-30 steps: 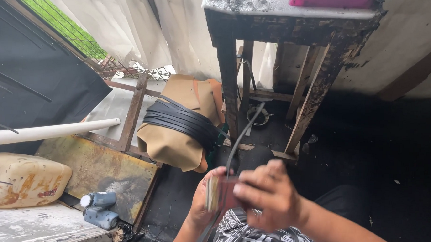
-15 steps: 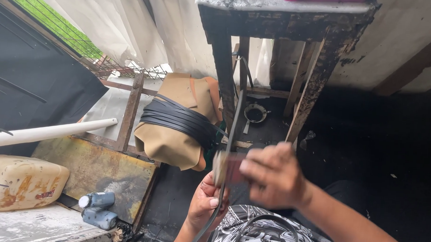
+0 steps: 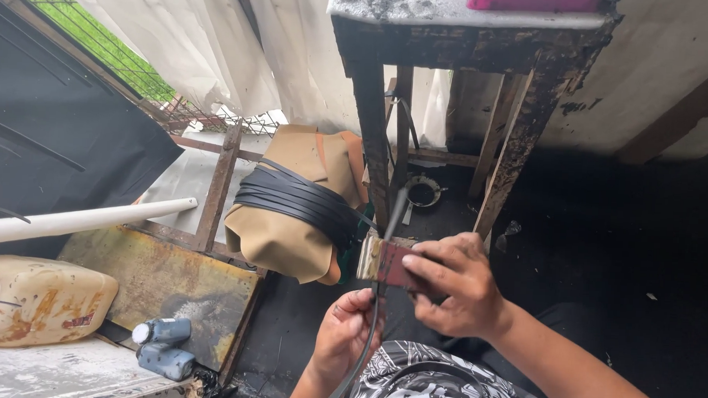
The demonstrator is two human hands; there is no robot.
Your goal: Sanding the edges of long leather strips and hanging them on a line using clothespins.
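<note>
The right hand holds a reddish block; the left hand grips a grey cable.

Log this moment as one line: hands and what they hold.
left hand: grips black strap | right hand: holds small red block tool on strap | nearby: tan bundle wrapped in black strapping

Looking down, I see my left hand and right hand bare, no gloves, rings or watch, and both forearms uncovered with no sleeve showing. Just below the left hand lies my black-and-white patterned garment, printed in swirling shapes, at the bottom edge.
</note>
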